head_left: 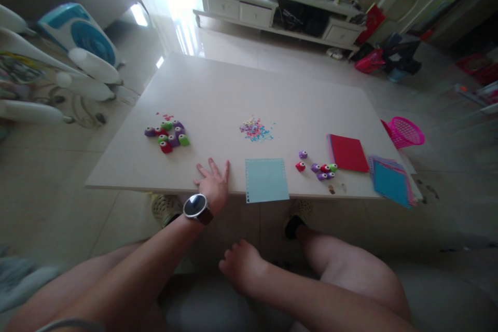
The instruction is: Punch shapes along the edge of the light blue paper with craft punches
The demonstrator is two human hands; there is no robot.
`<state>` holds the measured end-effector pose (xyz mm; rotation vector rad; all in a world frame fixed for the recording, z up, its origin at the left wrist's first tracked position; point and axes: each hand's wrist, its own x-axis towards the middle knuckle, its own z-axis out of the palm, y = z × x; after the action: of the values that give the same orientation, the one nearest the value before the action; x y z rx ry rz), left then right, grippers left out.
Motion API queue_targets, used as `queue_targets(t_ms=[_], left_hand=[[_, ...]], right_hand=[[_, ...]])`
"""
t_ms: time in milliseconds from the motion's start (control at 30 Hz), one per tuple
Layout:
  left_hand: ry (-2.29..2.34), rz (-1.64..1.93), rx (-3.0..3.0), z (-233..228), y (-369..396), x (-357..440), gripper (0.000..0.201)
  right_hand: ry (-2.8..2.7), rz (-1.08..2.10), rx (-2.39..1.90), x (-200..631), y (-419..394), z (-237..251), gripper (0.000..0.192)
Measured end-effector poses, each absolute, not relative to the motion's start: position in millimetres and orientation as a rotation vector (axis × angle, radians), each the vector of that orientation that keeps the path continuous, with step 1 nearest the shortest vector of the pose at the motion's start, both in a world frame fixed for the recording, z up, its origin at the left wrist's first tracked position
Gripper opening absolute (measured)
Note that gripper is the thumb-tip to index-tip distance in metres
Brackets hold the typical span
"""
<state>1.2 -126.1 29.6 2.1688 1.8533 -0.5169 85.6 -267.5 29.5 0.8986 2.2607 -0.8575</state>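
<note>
My left hand (213, 181), with a watch on the wrist, lies flat on the front edge of the white table (218, 88), fingers spread, holding nothing. A light blue paper sheet (266, 180) with punched edges lies just to its right, overhanging the table's edge. My right hand (241, 264) hangs below the table between my knees, fingers curled, with nothing in it. A heap of coloured paper bits (254, 129) lies behind the sheet. Small craft punches sit in a left cluster (168, 135) and a right cluster (321, 168).
A red paper stack (348, 153) and a blue-topped stack (391, 182) lie at the table's right. A pink basket (404, 132) stands past the right edge. A fan (80, 36) is at the left, a white cabinet (272, 8) at the back.
</note>
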Motion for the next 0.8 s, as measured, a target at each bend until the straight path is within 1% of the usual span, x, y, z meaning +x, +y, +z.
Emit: queue_targets(t_ms=[167,433,633,800], left_hand=[[1.863,-0.514,2.168,28.3,-126.4,1.9,0.097],[1.857,-0.507,2.168,28.5,-126.7,1.0,0.095],[1.845,-0.476,2.173,27.5,-126.9,0.3,0.102],[1.843,-0.517,2.189,26.5,-126.6,0.4,0.102]], right_hand=[[2.248,-0.855,0.897,85.3,-267.4,28.1,0.018],[2.274,-0.852,0.904,85.5,-269.7,22.6,0.015],[2.296,-0.832,0.898,86.4,-269.0,22.5,0.015],[2.266,-0.845,0.901,86.1,-268.6,24.4,0.017]])
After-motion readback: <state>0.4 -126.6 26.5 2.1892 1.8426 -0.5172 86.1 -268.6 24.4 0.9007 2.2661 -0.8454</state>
